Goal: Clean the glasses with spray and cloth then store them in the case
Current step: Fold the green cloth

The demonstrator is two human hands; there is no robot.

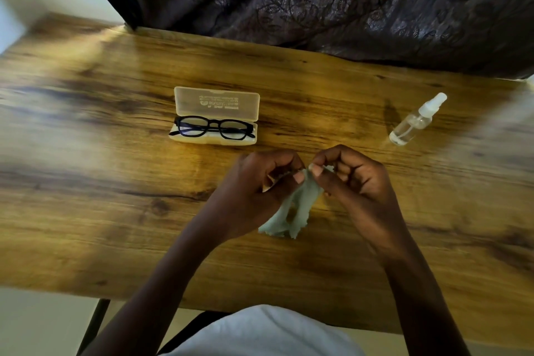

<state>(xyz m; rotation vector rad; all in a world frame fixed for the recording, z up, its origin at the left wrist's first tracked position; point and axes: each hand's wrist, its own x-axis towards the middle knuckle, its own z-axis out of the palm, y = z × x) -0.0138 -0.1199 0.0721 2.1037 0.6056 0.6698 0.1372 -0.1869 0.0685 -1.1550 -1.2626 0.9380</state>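
Black-framed glasses [215,128] lie folded in the open cream case [215,140], whose translucent lid [216,102] stands tilted back. A pale green cloth [291,211] hangs between my hands above the table's middle. My left hand [260,182] pinches its top edge from the left, and my right hand [352,176] pinches the same edge from the right. The cloth's lower end droops onto the wood. A small clear spray bottle [416,120] with a white cap lies apart at the right.
The wooden table [115,182] spans the view. A dark patterned curtain [346,0] hangs behind its far edge. A white garment [260,332] and a black table leg [95,324] show at the near edge.
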